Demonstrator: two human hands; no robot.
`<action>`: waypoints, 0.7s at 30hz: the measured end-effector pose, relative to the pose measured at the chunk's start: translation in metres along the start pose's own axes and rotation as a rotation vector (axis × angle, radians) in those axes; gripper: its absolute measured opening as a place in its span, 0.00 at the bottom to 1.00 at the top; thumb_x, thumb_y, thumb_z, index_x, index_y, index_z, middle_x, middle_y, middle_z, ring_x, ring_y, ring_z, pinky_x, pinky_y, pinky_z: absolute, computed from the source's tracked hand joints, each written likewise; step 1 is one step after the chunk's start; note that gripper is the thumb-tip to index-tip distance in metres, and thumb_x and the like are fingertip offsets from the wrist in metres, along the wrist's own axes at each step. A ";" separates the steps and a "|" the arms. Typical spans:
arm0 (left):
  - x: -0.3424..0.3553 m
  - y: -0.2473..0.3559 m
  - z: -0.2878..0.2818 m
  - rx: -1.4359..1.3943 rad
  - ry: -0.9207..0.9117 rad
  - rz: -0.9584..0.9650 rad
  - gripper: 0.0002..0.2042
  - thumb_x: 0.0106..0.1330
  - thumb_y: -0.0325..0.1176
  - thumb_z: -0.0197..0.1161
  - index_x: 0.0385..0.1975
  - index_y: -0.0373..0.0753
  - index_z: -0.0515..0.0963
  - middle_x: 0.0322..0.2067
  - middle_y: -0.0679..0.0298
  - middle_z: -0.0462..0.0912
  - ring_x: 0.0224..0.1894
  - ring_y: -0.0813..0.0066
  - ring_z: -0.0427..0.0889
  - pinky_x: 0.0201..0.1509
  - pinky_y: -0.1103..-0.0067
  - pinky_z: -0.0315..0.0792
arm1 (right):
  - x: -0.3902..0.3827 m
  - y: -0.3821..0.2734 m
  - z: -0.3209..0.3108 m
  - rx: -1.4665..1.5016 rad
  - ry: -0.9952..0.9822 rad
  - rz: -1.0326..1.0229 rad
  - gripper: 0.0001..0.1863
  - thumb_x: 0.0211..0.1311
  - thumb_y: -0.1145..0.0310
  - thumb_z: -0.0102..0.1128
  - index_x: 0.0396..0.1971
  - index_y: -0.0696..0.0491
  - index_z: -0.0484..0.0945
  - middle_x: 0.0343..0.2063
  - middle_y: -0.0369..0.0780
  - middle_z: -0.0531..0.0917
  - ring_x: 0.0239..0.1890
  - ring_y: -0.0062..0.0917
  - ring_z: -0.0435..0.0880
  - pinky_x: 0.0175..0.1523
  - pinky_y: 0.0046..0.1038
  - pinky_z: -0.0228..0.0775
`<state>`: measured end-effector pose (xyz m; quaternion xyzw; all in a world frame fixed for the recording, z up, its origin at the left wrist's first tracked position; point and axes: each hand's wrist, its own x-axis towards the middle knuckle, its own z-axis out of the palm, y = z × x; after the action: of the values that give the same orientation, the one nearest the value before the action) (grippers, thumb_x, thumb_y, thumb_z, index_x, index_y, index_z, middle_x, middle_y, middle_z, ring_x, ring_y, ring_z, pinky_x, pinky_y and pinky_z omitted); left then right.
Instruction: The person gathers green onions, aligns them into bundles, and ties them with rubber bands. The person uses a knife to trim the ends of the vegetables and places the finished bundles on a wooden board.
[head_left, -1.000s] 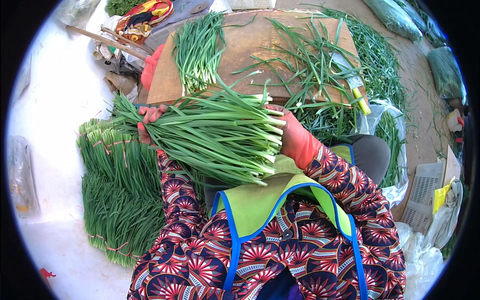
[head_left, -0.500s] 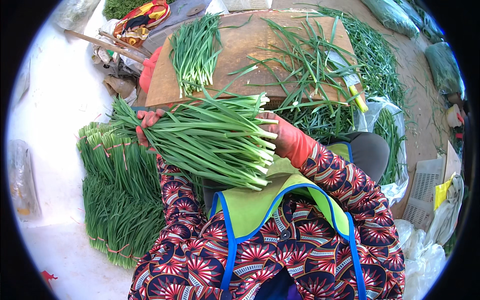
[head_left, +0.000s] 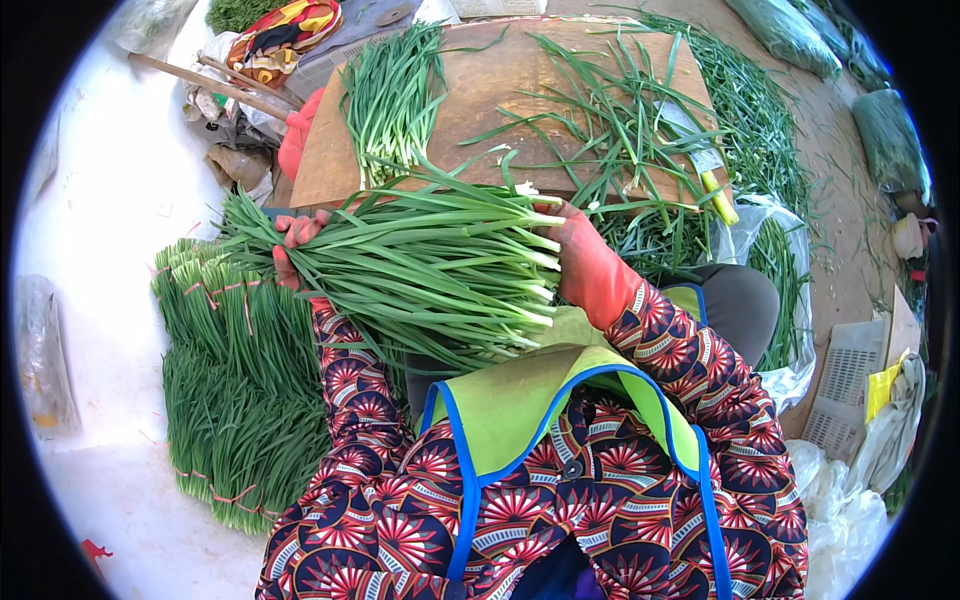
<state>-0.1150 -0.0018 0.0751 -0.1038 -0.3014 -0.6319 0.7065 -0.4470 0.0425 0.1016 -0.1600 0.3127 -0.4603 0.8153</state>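
Observation:
A large bunch of garlic chives [head_left: 430, 265] lies crosswise in front of me, leaves to the left and pale cut stems to the right. My left hand [head_left: 297, 240], in a red rubber glove, is closed round the leafy end. At the stem ends is my right hand [head_left: 585, 265], gloved alike; its fingers curl against the upper stems, partly hidden behind them. Beyond the bunch stands a wooden board [head_left: 490, 90]. It bears a smaller pile of chives [head_left: 395, 100], loose leaves [head_left: 610, 110] and a knife with a yellow-green handle [head_left: 718, 197].
Stacked chive bundles [head_left: 240, 380] tied with pink bands lie at my left on a white surface. Trimmed leaves [head_left: 745, 110] heap right of the board. A white plastic crate [head_left: 845, 385] and clear bags [head_left: 840, 510] stand at the right. A wooden pole [head_left: 200, 85] sticks out at upper left.
My right hand has shifted slightly right and up along the stem ends. The bunch's stem end has risen a little, while my left hand keeps its hold.

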 end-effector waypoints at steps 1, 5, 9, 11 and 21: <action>0.001 -0.002 -0.001 -0.011 0.012 -0.007 0.16 0.63 0.32 0.57 0.47 0.41 0.60 0.33 0.71 0.69 0.41 0.73 0.70 0.68 0.63 0.50 | 0.006 0.003 -0.009 0.010 -0.012 -0.013 0.14 0.61 0.74 0.54 0.48 0.56 0.73 0.38 0.42 0.83 0.36 0.28 0.84 0.41 0.33 0.80; -0.003 0.009 -0.012 -0.008 0.019 -0.003 0.17 0.62 0.33 0.58 0.47 0.40 0.61 0.33 0.71 0.70 0.42 0.72 0.70 0.69 0.62 0.49 | 0.001 -0.003 0.007 -0.026 0.019 0.042 0.16 0.61 0.75 0.53 0.50 0.56 0.72 0.39 0.42 0.82 0.38 0.29 0.84 0.43 0.33 0.79; -0.005 0.010 -0.018 0.025 0.019 0.026 0.17 0.63 0.34 0.57 0.49 0.39 0.62 0.35 0.70 0.72 0.43 0.71 0.71 0.69 0.62 0.50 | -0.001 -0.004 -0.020 -0.024 -0.236 0.084 0.24 0.58 0.77 0.54 0.57 0.56 0.67 0.50 0.44 0.77 0.52 0.28 0.78 0.55 0.32 0.73; -0.010 0.011 -0.022 0.036 0.062 0.040 0.16 0.64 0.34 0.56 0.49 0.38 0.63 0.36 0.70 0.73 0.44 0.71 0.72 0.69 0.63 0.51 | -0.015 -0.001 -0.030 0.003 -0.277 0.150 0.27 0.57 0.76 0.55 0.59 0.57 0.65 0.53 0.43 0.76 0.55 0.28 0.75 0.58 0.32 0.70; -0.004 -0.001 -0.013 0.010 -0.053 0.021 0.17 0.67 0.37 0.53 0.51 0.34 0.66 0.39 0.67 0.77 0.47 0.71 0.74 0.70 0.66 0.50 | -0.043 0.022 -0.018 0.019 -0.200 0.152 0.31 0.58 0.65 0.63 0.62 0.52 0.64 0.54 0.37 0.76 0.55 0.27 0.74 0.61 0.34 0.63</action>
<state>-0.1122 -0.0059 0.0624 -0.1201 -0.3222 -0.6198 0.7054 -0.4605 0.0910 0.0916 -0.1731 0.2365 -0.3818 0.8765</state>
